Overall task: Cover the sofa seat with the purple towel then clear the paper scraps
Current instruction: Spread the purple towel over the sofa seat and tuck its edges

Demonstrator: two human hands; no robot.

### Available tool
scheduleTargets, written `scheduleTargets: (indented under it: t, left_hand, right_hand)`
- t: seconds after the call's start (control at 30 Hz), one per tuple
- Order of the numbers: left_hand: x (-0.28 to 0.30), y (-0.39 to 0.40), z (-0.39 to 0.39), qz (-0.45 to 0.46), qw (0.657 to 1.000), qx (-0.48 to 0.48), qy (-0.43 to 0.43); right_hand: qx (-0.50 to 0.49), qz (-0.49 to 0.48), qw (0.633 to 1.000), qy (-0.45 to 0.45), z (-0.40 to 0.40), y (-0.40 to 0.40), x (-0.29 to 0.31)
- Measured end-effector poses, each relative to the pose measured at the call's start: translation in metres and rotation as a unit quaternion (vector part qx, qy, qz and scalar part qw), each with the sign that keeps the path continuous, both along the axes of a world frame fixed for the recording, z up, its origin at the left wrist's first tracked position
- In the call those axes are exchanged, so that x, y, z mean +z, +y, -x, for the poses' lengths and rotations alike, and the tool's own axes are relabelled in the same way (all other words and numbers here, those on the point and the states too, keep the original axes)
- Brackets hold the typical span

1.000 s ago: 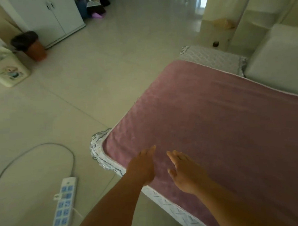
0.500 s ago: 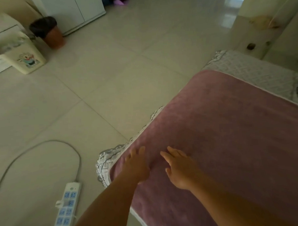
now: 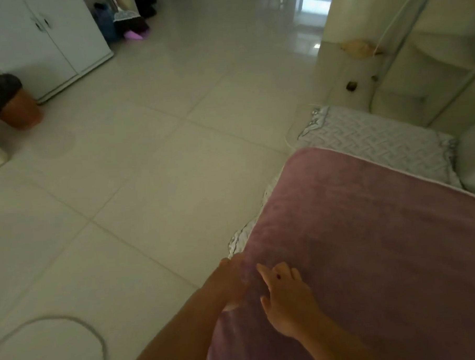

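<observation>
Both hands are down at the near corner of the seat. The left hand (image 3: pixel 231 282) sits right on the edge of the soft purple towel (image 3: pixel 370 255), fingers extended along the hem and pressing it against the corner; whether any cloth is pinched underneath, I cannot tell. The right hand (image 3: pixel 286 300) lies just beside it, flat on top of the towel, fingers loosely spread and straight, holding nothing.

The purple towel spreads out from those hands across the sofa seat, smooth and flat, running off the right and lower edges of the view. Along its left side a strip of the grey quilted seat cover with a frilled trim (image 3: pixel 371 144) peeks out, and more of that cover shows bare beyond the towel's far edge.

Out on the pale tiled floor (image 3: pixel 149 170), a grey cable (image 3: pixel 85 326) loops near the lower left. Further off, an orange bin with a black liner (image 3: pixel 12 104) stands by a white two-door cabinet (image 3: pixel 48 44).
</observation>
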State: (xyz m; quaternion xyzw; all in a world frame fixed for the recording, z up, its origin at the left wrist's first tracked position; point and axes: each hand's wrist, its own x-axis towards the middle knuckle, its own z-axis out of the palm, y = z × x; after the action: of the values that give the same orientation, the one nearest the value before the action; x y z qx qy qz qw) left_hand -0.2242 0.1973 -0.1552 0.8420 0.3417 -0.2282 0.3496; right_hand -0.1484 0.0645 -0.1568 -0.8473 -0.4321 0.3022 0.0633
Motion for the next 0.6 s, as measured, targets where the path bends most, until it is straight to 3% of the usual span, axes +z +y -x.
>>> scheduleTargets:
  t: [0.13, 0.33, 0.6]
  left_hand:
    - [0.006, 0.034, -0.052, 0.025, 0.993, -0.071, -0.086]
    - [0.027, 0.053, -0.130, 0.031, 0.971, -0.155, -0.181]
    - [0.062, 0.019, -0.201, 0.013, 0.952, -0.199, -0.233]
  right_hand:
    - [-0.118, -0.010, 0.993, -0.013, -0.027, 0.030, 0.004]
    - [-0.304, -0.076, 0.950, -0.016, -0.067, 0.047, 0.025]
    - [-0.336, -0.122, 0.932, -0.062, -0.128, 0.019, 0.042]
